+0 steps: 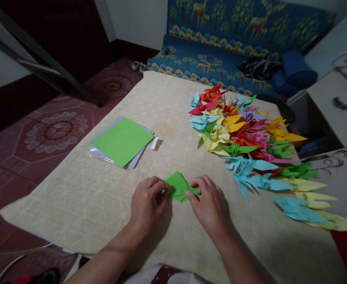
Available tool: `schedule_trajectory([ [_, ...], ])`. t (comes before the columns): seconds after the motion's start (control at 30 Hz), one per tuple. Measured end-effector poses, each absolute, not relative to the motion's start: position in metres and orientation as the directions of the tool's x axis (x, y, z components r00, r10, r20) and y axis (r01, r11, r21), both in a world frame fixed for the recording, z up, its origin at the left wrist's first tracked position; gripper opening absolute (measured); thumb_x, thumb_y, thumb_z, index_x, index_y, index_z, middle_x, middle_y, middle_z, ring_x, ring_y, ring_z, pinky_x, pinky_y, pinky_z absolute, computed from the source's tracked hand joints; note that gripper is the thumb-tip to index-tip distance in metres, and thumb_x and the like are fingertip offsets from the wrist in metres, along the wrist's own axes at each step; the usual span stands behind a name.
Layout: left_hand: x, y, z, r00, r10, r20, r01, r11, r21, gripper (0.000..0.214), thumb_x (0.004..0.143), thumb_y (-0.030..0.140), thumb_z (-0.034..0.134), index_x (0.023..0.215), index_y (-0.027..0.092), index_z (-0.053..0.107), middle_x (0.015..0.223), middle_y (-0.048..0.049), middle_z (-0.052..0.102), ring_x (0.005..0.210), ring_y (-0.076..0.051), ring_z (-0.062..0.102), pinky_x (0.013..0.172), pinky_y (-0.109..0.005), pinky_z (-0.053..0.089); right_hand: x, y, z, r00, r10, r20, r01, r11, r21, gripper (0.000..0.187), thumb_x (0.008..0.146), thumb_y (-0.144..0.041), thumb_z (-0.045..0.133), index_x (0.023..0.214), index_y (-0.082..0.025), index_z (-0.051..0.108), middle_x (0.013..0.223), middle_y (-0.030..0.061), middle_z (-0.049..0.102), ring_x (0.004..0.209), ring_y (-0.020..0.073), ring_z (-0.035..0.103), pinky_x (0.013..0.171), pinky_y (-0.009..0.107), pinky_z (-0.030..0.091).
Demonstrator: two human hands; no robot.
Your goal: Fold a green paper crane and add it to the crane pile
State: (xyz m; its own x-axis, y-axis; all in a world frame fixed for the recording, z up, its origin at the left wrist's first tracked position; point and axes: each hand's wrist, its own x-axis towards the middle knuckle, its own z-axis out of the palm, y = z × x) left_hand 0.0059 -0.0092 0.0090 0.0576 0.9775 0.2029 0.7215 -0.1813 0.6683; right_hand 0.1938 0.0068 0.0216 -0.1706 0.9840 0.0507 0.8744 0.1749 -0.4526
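A small folded green origami paper (pixel 177 184) lies between my hands near the front of the table, its top corner pointing away from me. My left hand (pixel 150 197) pinches its left corner between thumb and fingers. On the other side my right hand (pixel 207 199) grips the right corner, thumb on top and fingers curled behind. Beyond my left hand is a stack of square paper sheets (pixel 122 140), green on top with lilac beneath, partly on a clear plastic wrapper (pixel 102 155). A small white paper piece (pixel 155 143) stands beside the stack.
Many folded paper cranes (pixel 235 138) in several colours cover the table's right side. The pale patterned tablecloth (pixel 73 201) hangs over the edges. Behind the table stands a blue sofa (pixel 197 59) with deer patterns; a white cabinet (pixel 336 102) is at the right.
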Motion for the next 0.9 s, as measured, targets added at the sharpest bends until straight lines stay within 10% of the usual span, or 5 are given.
schedule_trajectory([
  [0.4,-0.001,-0.007,0.002,0.126,0.965,0.231,0.66,-0.255,0.706,0.02,0.081,0.011,0.057,0.087,0.02,0.073,0.082,-0.0061,0.067,0.076,-0.019,0.06,0.068,-0.032,0.047,0.187,0.026,0.049,-0.197,0.967,-0.159,0.925,0.13,-0.357,0.023,0.066,-0.021,0.081,0.08,-0.024,0.062,0.078,0.0007,0.068,0.07,0.0192,0.062,0.058,0.027,0.035],
  [0.57,-0.002,-0.007,0.001,0.065,0.967,0.245,0.564,-0.238,0.791,0.012,0.08,0.013,0.059,0.079,0.018,0.07,0.077,-0.0049,0.064,0.073,-0.017,0.059,0.066,-0.029,0.046,0.191,0.016,0.045,-0.252,0.952,-0.172,0.837,0.126,-0.533,0.011,0.068,-0.021,0.074,0.064,-0.02,0.064,0.066,-0.0011,0.063,0.063,0.0148,0.055,0.056,0.025,0.032],
  [0.77,0.003,-0.013,0.005,-0.311,0.95,0.031,0.022,-0.025,0.999,0.022,0.077,0.026,0.07,0.093,0.019,0.056,0.076,0.0009,0.058,0.068,-0.013,0.058,0.065,-0.026,0.05,0.185,0.002,0.035,-0.173,0.945,-0.277,0.236,-0.233,-0.944,0.017,0.07,-0.031,0.068,0.072,-0.014,0.067,0.068,0.0021,0.065,0.061,0.0152,0.057,0.055,0.024,0.04],
  [0.9,0.016,-0.015,0.017,-0.096,0.982,-0.165,-0.29,0.131,0.948,0.046,0.062,0.028,0.082,0.101,0.016,0.062,0.083,-0.003,0.066,0.066,-0.013,0.062,0.064,-0.027,0.053,0.171,-0.008,0.034,-0.149,0.954,-0.259,-0.056,-0.27,-0.961,0.024,0.068,-0.037,0.073,0.077,-0.015,0.068,0.068,0.003,0.065,0.063,0.017,0.059,0.061,0.027,0.046],
])
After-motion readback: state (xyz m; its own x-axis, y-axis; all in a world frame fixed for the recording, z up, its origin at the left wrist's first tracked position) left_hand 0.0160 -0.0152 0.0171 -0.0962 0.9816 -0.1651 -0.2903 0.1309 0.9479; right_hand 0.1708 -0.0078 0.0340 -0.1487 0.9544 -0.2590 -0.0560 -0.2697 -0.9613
